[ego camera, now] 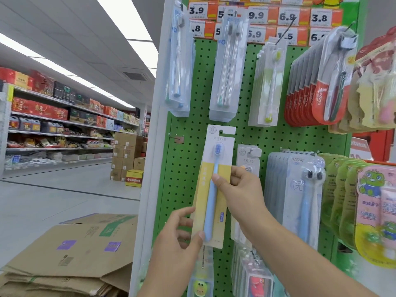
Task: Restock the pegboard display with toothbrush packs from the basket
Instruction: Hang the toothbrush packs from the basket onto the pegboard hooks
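Observation:
A toothbrush pack (216, 159) with a blue brush on a white and yellow card is held upright in front of the green pegboard (192, 116). My left hand (180, 239) pinches its lower end, thumb on the front. My right hand (240, 189) grips its middle from the right, thumb across the brush handle. The card's hanging slot at the top sits to the right of an empty hook (176, 137). A matching pack (248, 157) hangs on the hook just right of it. The basket is not in view.
Other toothbrush packs hang in rows above, right and below, with price tags along the top. Flattened cardboard boxes (70, 254) lie on the floor at lower left. An aisle with stocked shelves (60, 125) and stacked cartons (126, 155) runs off to the left.

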